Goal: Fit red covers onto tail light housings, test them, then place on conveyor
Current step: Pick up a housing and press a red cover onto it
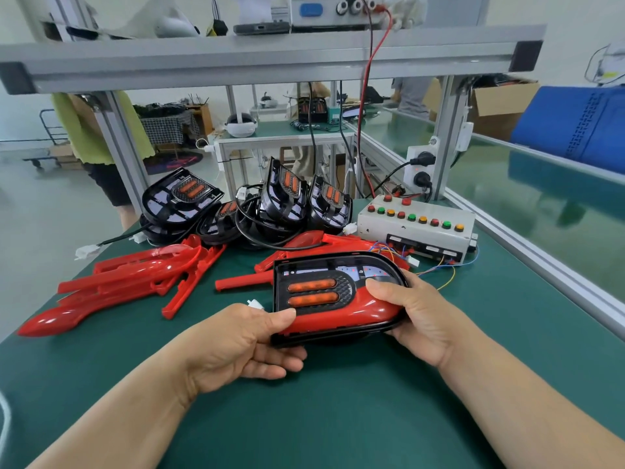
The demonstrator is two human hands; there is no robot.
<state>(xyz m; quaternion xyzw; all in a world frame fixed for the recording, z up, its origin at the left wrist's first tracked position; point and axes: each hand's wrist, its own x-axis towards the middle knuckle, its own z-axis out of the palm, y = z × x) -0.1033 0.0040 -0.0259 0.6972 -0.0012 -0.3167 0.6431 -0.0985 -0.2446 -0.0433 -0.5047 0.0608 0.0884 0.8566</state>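
1. Red glossy plastic covers point(118, 282) lie loose in a heap on the green bench mat point(338, 418), well to the left of the left fingers.
2. Black tail light housings with orange lenses and black cables point(270, 204) are piled beyond the left fingers.
3. The left hand point(236, 343) grips the left end of the held black tail light housing point(314, 269), with the thumb pressed on top and the fingers curled underneath.
4. That housing sits face up between both sets of fingers, and a fitted red cover point(341, 316) lies along its near edge.
5. The right hand point(416, 316) grips the rounded right end, with the thumb laid on top and the fingers wrapped beneath.
6. A white test box with red, green and yellow buttons point(416, 228) stands beyond the right fingers, trailing thin coloured wires.
7. A green conveyor belt point(541, 198) runs to the right of the right fingers, behind an aluminium rail point(541, 252).
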